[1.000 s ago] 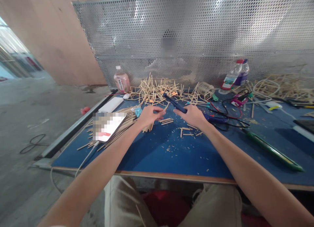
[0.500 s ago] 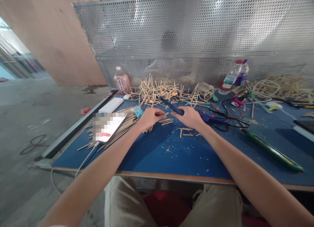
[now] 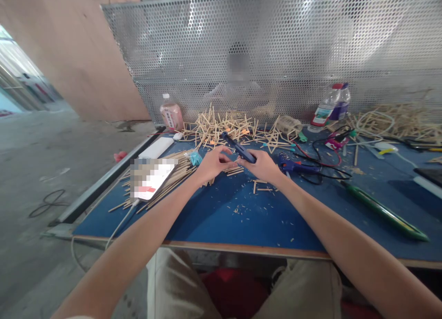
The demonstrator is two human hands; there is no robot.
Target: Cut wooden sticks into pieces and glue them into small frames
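My right hand (image 3: 261, 165) is closed around a long dark blue tool (image 3: 238, 147) that looks like a utility knife, its far end pointing up and left. My left hand (image 3: 214, 164) is closed in a pinch, with what looks like a thin wooden stick at its fingertips, mostly hidden. The fingertips of both hands meet or nearly meet. Just under them lies a row of short cut sticks (image 3: 235, 171). More short pieces (image 3: 264, 189) lie below my right hand, among small wood chips.
A heap of joined sticks (image 3: 224, 125) stands at the back. Long sticks (image 3: 165, 185) lie at left beneath a phone (image 3: 160, 181). To the right are a blue glue gun (image 3: 300, 166) with cables, a green tool (image 3: 386, 213) and bottles (image 3: 322, 112). A perforated metal screen (image 3: 193, 47) rises behind.
My right hand has moved slightly left, bringing the dark blue tool closer to my left fingertips. The gap between the hands has closed. My left hand has hardly moved.
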